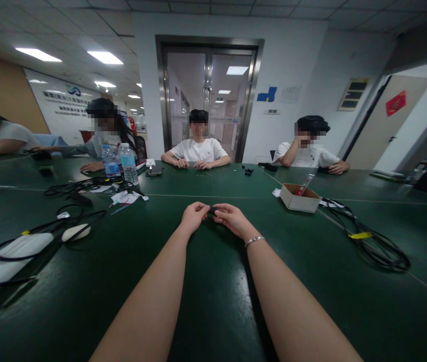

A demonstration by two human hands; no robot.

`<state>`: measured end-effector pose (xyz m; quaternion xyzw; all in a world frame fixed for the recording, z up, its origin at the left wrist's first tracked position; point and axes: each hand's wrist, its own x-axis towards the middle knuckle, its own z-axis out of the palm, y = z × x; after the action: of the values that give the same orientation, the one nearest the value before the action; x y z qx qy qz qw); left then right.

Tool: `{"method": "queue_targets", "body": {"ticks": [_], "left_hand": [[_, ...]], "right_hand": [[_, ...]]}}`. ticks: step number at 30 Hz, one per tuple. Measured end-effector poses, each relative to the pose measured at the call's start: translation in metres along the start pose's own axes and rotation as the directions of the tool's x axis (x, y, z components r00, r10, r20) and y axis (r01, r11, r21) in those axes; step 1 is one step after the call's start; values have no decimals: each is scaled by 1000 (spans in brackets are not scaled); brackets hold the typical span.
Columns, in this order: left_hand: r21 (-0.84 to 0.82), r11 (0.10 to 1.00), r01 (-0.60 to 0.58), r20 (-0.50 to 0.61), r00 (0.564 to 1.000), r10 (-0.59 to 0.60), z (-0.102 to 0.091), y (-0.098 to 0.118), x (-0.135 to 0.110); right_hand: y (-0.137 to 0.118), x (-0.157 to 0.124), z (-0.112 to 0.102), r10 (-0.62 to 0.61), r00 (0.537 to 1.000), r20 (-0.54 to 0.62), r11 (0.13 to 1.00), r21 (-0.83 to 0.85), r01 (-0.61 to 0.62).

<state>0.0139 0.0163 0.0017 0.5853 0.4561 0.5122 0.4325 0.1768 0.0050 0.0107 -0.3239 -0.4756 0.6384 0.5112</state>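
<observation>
Both my arms reach forward over the dark green table [213, 281]. My left hand [195, 216] and my right hand [232, 218] meet near the middle of the view, a little above or on the tabletop. Between their fingertips is a small black object [212, 210]; it is too small and too covered by fingers to name. The fingers of my right hand are curled around its right side. My left hand pinches at its left side. A silver bracelet [254, 241] circles my right wrist.
Left of my hands lie tangled black cables [74, 186], a white power strip [17, 259], a computer mouse [76, 233], paper scraps [126, 197] and water bottles [128, 163]. To the right are an open cardboard box [299, 201] and coiled cable [379, 246]. Several people sit around the table.
</observation>
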Motion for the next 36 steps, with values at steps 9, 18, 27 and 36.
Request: {"method": "queue_targets", "body": {"ticks": [9,18,27,36], "left_hand": [[0,1000,-12,9,1000,12,-1,1,0],[1,1000,0,16,1000,0,-1,1,0],[11,1000,4,10,1000,-4,-1,8,-3],[47,999,5,0,1000,-6,-2,7,-2]], "right_hand": [[0,0,0,6,1000,-8,1000,-8,-6],[0,-1,0,18,999,-27,1000,-9,-19],[-1,-1,0,19,1000,-13,1000,-15,-19],[0,0,-1,14,1000,1,1000,-27,-14]]}}
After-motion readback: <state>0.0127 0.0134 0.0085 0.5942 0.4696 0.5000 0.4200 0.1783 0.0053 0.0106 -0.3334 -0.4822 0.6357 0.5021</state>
